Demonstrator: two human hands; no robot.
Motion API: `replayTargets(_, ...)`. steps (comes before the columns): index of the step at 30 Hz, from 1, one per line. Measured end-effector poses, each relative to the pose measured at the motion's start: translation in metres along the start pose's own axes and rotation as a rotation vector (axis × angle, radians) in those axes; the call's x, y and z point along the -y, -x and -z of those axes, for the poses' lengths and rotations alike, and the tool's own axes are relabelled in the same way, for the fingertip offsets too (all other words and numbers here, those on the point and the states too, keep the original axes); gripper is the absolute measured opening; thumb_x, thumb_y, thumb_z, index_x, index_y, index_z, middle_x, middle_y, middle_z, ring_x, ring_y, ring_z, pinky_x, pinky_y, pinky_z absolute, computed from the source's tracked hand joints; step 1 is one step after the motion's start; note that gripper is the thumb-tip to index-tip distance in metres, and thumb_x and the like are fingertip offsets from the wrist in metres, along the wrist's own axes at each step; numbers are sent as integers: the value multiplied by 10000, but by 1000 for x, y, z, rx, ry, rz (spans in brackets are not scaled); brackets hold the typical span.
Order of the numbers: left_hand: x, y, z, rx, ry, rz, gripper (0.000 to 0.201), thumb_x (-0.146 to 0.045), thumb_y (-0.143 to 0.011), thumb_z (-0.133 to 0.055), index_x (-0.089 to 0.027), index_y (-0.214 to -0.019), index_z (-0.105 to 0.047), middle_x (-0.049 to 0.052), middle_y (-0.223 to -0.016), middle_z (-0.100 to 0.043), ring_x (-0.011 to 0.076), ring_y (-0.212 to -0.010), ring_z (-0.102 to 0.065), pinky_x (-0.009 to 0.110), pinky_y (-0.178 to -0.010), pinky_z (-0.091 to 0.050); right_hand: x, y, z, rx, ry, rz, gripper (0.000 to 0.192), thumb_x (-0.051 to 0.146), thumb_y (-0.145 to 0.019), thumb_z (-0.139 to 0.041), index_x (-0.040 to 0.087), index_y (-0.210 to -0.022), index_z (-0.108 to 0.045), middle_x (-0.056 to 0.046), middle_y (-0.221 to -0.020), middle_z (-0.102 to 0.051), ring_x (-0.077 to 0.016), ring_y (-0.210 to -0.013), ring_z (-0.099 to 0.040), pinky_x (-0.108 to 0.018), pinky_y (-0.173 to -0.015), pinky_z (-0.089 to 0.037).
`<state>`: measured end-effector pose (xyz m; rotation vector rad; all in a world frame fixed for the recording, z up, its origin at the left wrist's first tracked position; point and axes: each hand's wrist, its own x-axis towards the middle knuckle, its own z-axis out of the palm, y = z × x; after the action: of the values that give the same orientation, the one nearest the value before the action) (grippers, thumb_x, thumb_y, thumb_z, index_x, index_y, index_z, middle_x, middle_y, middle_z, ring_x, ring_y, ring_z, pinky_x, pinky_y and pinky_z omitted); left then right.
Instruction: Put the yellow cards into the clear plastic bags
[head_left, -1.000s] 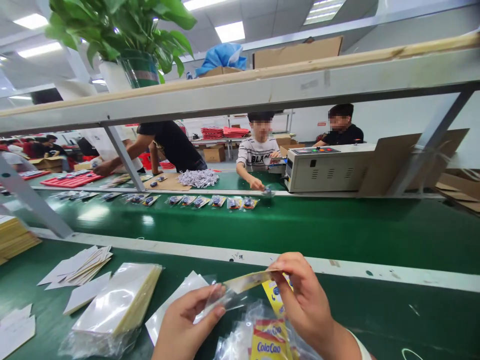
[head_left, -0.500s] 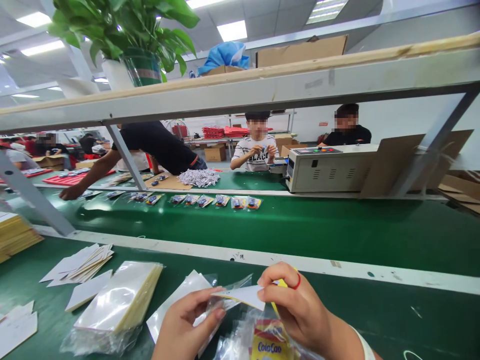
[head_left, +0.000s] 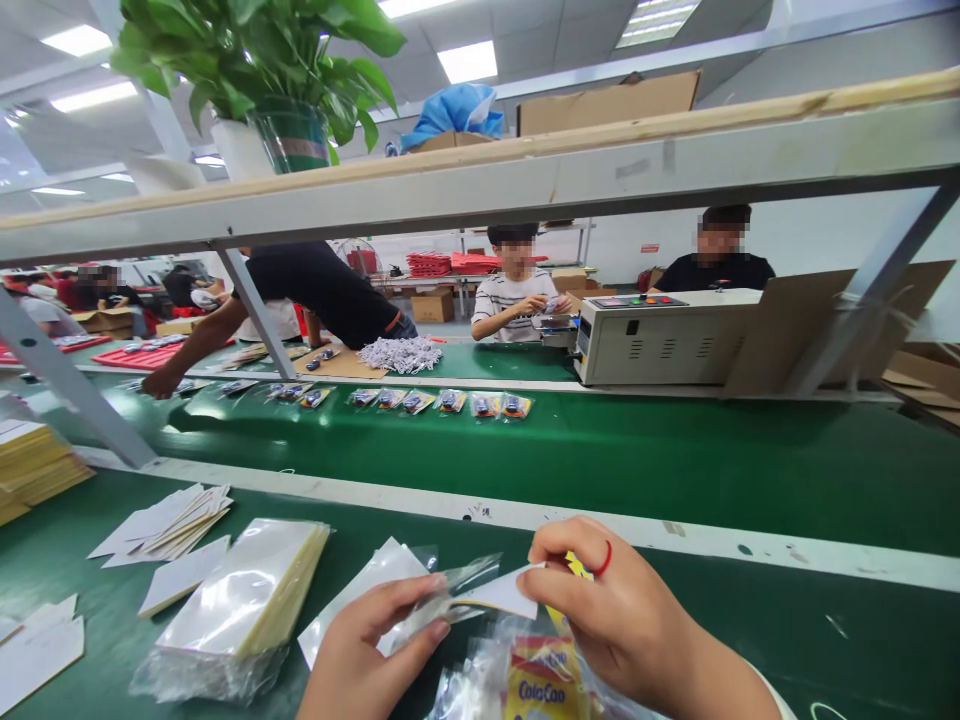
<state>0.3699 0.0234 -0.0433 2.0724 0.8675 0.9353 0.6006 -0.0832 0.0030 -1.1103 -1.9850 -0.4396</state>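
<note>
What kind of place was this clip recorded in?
Most likely a factory packing line. A long green conveyor belt carries a row of small bagged items, several people work along it, and a stack of clear plastic bags lies beside the person's hands.

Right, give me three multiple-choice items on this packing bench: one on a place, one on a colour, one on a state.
1. Where is the potted plant?
A. on the overhead shelf
B. on the belt
C. on the floor

2. What colour is the belt?
A. red
B. green
C. grey

3. What is the left hand doing?
A. lying flat and empty
B. pinching a clear bag
C. pressing a button

Answers: 1 A, its pot stands above the shelf beam. 2 B, the surface is green all along. 3 B, thumb and fingers grip the bag while the right hand holds a white card at it.
</note>
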Motion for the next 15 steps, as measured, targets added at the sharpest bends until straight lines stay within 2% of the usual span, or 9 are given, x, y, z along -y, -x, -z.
replayTargets(3,1,0,2,31,-54,-29,256,-281,-705,-768,-311,-958,-785,15,-959,-814,202,-869,-765,255,-808,-599,1,1,3,17,44,14,209,80,-811,-468,186,-954,-577,-51,-836,-573,-147,-635,-489,-301,-581,-424)
replayTargets(6,1,0,2,52,-37,-20,277,-291,-694,-778,-309,-971,-784,28,-977,-811,215,-885,-762,270,-813,-598,1,2,7,8,43,25,277,52,-805,-475,187,-1023,-580,-58,-868,-585,-164,-666,-523,-332,-597,-438)
replayTargets(8,-3,2,0,50,58,37,271,-310,-675,-795,-300,-947,-792,40,-977,-810,228,-887,-761,286,-827,-594,-1,3,8,-67,-8,23,323,16,-808,-459,197,-1053,-569,-63,-902,-583,-170,-701,-552,-341,-615,-469)
replayTargets(12,-16,7,-7,13,387,217,341,-479,-599,-830,-263,-861,-803,72,-917,-816,265,-868,-764,331,-831,-602,-4,11,-3,-329,-275,-81,395,-33,-807,-435,226,-1092,-518,-71,-978,-564,-185,-837,-616,-326,-678,-557)
replayTargets(15,-23,10,-11,26,535,284,430,-567,-537,-834,-254,-831,-802,83,-892,-816,278,-854,-763,354,-815,-610,-7,18,-15,-353,-364,-127,384,-28,-815,-427,234,-1082,-515,-71,-974,-572,-192,-858,-631,-330,-679,-582)
